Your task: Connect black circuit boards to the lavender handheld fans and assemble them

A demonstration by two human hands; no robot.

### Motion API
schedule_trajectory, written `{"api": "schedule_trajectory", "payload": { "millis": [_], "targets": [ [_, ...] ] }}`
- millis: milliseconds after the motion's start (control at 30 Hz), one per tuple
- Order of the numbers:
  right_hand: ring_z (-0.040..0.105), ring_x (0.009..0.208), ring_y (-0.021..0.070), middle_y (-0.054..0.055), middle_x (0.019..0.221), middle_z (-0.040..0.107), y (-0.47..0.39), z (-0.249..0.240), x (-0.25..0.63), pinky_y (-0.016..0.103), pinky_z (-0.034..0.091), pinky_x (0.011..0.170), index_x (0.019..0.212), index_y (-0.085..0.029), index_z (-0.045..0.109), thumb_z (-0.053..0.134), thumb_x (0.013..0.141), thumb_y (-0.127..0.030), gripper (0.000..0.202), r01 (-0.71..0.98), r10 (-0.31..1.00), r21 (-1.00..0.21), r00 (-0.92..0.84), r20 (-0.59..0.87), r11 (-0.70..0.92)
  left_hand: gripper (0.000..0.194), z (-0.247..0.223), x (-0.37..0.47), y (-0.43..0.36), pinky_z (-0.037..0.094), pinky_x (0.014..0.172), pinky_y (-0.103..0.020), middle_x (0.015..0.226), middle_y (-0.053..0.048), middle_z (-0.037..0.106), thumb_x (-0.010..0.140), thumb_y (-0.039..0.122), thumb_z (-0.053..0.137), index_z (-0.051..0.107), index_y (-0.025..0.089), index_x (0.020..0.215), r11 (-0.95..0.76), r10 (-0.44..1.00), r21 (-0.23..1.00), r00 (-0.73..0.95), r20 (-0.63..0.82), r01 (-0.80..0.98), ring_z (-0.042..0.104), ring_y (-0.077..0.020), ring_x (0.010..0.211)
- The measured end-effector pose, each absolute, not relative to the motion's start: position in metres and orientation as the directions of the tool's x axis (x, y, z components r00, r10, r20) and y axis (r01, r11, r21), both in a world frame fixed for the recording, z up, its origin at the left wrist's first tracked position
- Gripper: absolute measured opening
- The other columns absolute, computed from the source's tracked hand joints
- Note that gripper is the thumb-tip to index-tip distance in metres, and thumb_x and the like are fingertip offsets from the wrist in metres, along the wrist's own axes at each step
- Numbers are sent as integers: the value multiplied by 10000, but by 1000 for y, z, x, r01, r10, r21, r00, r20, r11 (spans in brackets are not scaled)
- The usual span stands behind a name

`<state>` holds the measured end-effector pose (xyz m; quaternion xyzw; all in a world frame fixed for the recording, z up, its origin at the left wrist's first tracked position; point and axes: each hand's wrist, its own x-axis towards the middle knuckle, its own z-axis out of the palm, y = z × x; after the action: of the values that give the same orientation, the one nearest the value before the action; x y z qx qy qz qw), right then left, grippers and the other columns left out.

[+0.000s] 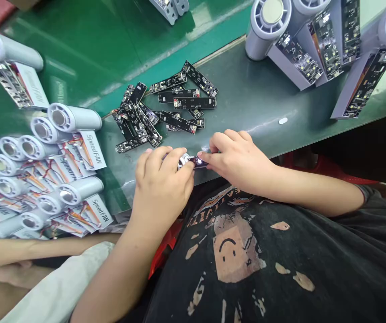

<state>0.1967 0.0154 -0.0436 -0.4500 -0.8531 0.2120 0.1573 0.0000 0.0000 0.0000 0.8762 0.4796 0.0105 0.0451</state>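
Note:
My left hand [166, 179] is wrapped round a pale fan unit near the front edge of the table, covering most of it. A short stretch of dark circuit board [198, 162] with a white part shows between my hands on this unit. My right hand [238, 157] presses thumb and forefinger together at the board's right end, its other fingers curled. Whether the board is fully seated in the housing cannot be made out. Just beyond my hands lies a loose pile of black circuit boards [195, 103], some face up, some face down.
Many pale fan units [78, 117] with orange wires crowd the left. Several more fan units [269, 31] with boards fitted stand at the right back. A small white piece [283, 120] lies on the dark mat [243, 89]. Another person's forearm [45, 249] reaches in at lower left.

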Motion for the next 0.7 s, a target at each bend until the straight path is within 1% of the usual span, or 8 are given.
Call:
{"api": "schedule_trajectory", "payload": {
  "millis": [133,267,400,467,533,633,700],
  "targets": [
    [383,865,201,90,960,561,17,-44,198,346,178,701,1135,-215,709,464,1018,-282,279,705,833,-490,-547,84,513,310,2,-2,-4,365,1074,-611,1285,-91,651,846,196,620,658,276,1143,-547,837,66,546,24,835,562,-348,1244],
    [383,859,197,88,958,568,17,-43,198,348,174,701,1114,-219,722,450,1026,-287,293,714,834,-473,-545,87,516,260,-1,1,-6,379,1047,-626,1305,-119,648,874,184,582,649,233,1121,-569,822,-28,570,5,822,553,-363,1266],
    [383,861,195,80,972,576,16,-45,201,344,180,707,1155,-251,711,503,1008,-313,263,710,831,-477,-549,85,518,228,-8,2,-7,379,1051,-611,1324,-116,644,881,160,575,645,223,1088,-602,793,-71,606,60,795,549,-353,1279],
    [388,869,195,77,985,578,16,-46,202,340,186,713,1187,-263,697,548,987,-317,255,706,831,-487,-552,78,514,235,-11,1,-8,366,1058,-614,1323,-114,646,881,152,576,638,227,1094,-597,796,-47,599,85,801,545,-347,1284],
    [393,876,196,76,993,579,16,-47,203,340,192,721,1204,-270,689,563,980,-315,261,703,827,-484,-556,82,521,258,-12,0,-10,327,1089,-630,1328,-110,644,878,137,577,629,231,1112,-583,809,8,579,102,812,525,-339,1310],
    [395,876,197,76,991,578,17,-46,204,345,198,731,1208,-272,685,563,979,-304,261,703,816,-455,-569,102,547,288,-12,1,-10,212,1160,-654,1358,-81,628,884,118,562,615,249,1135,-561,827,87,554,96,823,478,-311,1362],
    [396,872,197,74,984,577,18,-45,203,347,201,734,1208,-267,684,565,978,-299,260,701,807,-437,-581,108,563,298,-14,2,-10,146,1195,-646,1380,-50,614,896,117,544,608,270,1143,-544,839,106,538,78,833,456,-285,1384]
  ]
}}
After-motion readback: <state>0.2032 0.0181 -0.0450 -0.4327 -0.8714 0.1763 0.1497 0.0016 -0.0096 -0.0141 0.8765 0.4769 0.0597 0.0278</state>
